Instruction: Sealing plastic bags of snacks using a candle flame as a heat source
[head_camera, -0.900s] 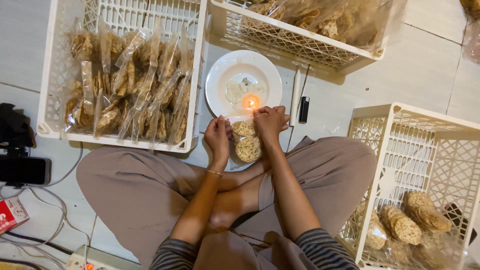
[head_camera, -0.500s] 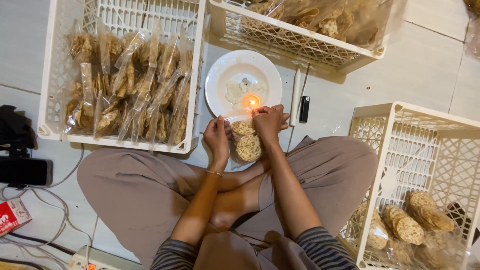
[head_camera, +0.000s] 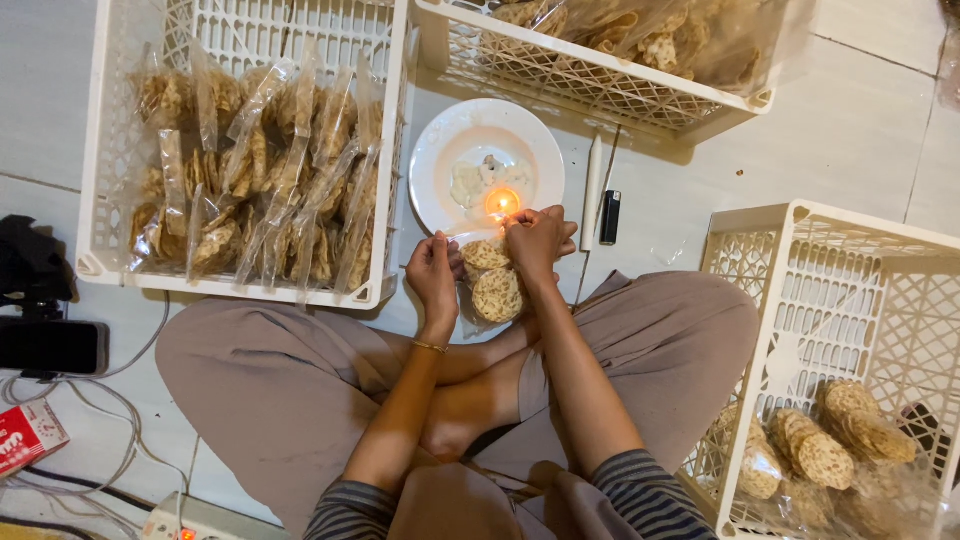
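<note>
A: Striped sleeves nearest, forearms out over crossed legs in tan trousers. Hands?
B: Left hand (head_camera: 434, 277) and right hand (head_camera: 536, 240) both pinched shut on clear bag of round crackers (head_camera: 493, 283), one on each side of bag top. Fingers curled tight, none spread.
A: Bag location?
B: Between hands, just above floor, right at near rim of white plate (head_camera: 430, 170). Top edge touching or just beside candle flame (head_camera: 502, 203); cannot tell which.
A: Near right?
B: White crate (head_camera: 840, 300) with more round crackers in near corner.
A: Further out?
B: Black lighter (head_camera: 610, 217) and white stick (head_camera: 593, 180) on floor just right of plate. Left of plate, white crate of filled cracker bags (head_camera: 255, 180), bags upright. Far side, another crate (head_camera: 600, 75) lined with plastic, loose crackers inside.
</note>
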